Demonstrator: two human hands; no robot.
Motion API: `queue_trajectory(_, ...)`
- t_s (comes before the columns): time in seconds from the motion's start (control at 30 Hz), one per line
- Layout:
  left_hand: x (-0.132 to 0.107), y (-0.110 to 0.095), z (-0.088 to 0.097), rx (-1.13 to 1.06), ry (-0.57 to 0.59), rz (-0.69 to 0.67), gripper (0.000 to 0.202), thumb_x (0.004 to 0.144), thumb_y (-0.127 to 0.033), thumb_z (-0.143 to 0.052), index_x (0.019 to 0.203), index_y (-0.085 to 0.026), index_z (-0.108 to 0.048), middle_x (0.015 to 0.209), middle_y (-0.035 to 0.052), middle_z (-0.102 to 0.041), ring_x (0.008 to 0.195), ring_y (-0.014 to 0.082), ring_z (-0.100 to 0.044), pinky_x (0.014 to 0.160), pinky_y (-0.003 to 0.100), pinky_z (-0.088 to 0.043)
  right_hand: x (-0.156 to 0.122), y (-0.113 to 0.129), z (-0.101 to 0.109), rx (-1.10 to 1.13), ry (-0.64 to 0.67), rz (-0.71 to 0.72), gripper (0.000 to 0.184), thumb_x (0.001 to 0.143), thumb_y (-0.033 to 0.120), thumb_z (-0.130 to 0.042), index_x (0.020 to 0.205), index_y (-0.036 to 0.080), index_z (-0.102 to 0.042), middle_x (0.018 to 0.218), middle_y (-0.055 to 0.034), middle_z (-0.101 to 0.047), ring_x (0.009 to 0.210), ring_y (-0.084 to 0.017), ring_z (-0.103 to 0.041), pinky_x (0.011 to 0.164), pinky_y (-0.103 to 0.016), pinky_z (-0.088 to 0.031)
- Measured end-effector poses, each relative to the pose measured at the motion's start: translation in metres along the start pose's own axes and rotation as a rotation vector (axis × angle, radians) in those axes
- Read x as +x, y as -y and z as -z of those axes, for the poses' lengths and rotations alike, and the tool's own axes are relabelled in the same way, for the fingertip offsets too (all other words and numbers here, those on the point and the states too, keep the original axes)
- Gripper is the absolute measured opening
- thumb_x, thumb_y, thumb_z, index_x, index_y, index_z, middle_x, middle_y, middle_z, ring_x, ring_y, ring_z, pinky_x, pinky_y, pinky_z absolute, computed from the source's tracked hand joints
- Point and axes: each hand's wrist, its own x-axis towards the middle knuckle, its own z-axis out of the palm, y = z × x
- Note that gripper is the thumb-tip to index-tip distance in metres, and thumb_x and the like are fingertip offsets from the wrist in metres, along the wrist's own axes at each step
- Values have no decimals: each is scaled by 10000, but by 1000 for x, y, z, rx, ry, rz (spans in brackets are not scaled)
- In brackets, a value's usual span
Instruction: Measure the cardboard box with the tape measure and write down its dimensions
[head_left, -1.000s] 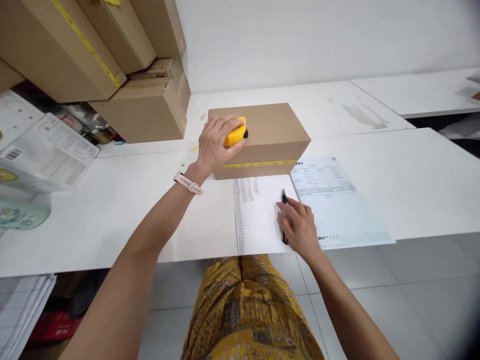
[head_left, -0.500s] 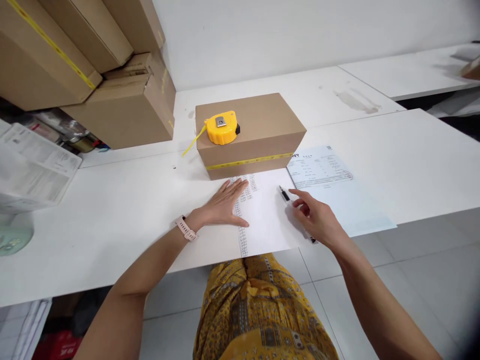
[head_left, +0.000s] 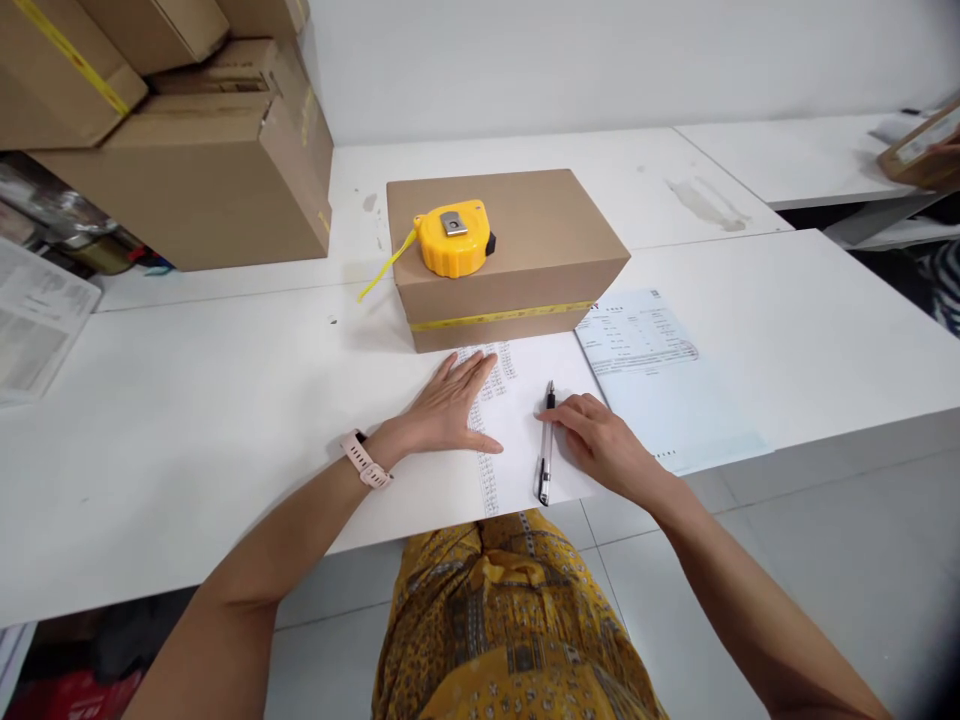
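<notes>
My left hand [head_left: 450, 408] lies flat with fingers stretched out on a white sheet of printed figures [head_left: 517, 440] on the white table [head_left: 210, 420]. My right hand [head_left: 604, 445] rests on the same sheet, its fingertips touching a black pen [head_left: 546, 455] that lies on the paper. Just beyond the sheet stands a brown cardboard box [head_left: 525, 255] with a yellow strip along its front. On the box's top left sits a yellow tape measure [head_left: 452, 237], a short length of tape hanging off its left side.
A pale blue printed form [head_left: 660, 375] lies right of the sheet. Stacked cardboard boxes [head_left: 187, 150] fill the back left, with printed papers [head_left: 34, 315] at the left edge. Another person's hand holds a box [head_left: 922, 145] at the far right on a second table.
My left hand let go of the tape measure on the box and came down flat onto the sheet. The pen now lies on the paper under my right fingertips.
</notes>
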Motion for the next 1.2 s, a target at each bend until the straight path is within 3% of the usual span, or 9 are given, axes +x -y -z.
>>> queue_trajectory(0.1,0,-1,0,2,9,3,1282,757,-761,-683,1642,-154,19,1711,203,-159,1600,336,-118,1288,491,1,4,0,-2,-219,59,121,364,953,64,-396,1163,178,-671,968,-132,-671,913,-264,-612,738,-411,-564)
queue_trajectory(0.23,0,-1,1,14,14,7,1271,761,-749,-688,1638,-142,3,1707,210,-172,1600,331,-119,1286,487,1,15,2,7,-451,217,275,344,927,-15,-381,962,177,-665,853,-122,-664,824,-253,-576,693,-388,-513)
queue_trajectory(0.37,0,-1,0,16,-2,-4,1265,762,-752,-682,1639,-147,0,1708,207,-173,1597,336,-131,1287,491,-8,30,2,17,-482,320,323,337,927,-20,-378,811,222,-582,754,-86,-637,764,-228,-540,678,-374,-465)
queue_trajectory(0.47,0,1,-1,15,-11,-7,1250,771,-750,-672,1640,-164,8,1711,199,-168,1597,330,-137,1288,483,-8,36,-1,23,-385,286,319,288,964,80,-399,763,246,-522,686,-52,-595,685,-202,-500,627,-355,-431)
queue_trajectory(0.57,0,1,-3,4,-26,-8,1246,770,-747,-679,1640,-175,5,1712,194,-169,1598,331,-135,1289,487,-6,37,1,19,-178,-20,213,213,948,219,-468,739,259,-461,648,-14,-550,602,-173,-466,555,-327,-377)
queue_trajectory(0.7,0,-2,-3,-2,-33,12,1252,766,-728,-699,1637,-155,-5,1707,214,-169,1594,343,-145,1288,506,-8,44,10,-7,403,-481,-194,109,936,349,-522,894,256,-485,665,32,-547,576,-148,-510,575,-306,-426)
queue_trajectory(0.83,1,-6,-1,5,-15,35,1255,761,-723,-706,1628,-115,-34,1690,251,-195,1590,351,-162,1289,526,-27,61,10,-38,908,-441,-400,255,949,462,-539,1045,230,-580,810,-10,-668,760,-174,-643,759,-368,-523)
queue_trajectory(1.0,1,-8,0,-7,-39,47,1221,751,-699,-738,1611,-101,-110,1677,247,-243,1587,348,-178,1299,535,-63,67,-6,-47,799,-414,-476,302,855,490,-718,822,231,-568,713,38,-566,647,-126,-500,609,-284,-416)
queue_trajectory(1.2,1,-9,1,2,-31,35,1019,754,-661,-778,1525,-137,-368,1676,217,-272,1589,347,-168,1298,564,-71,69,-14,-35,772,-290,-404,292,860,470,-712,871,219,-563,747,25,-585,641,-116,-480,580,-272,-378)
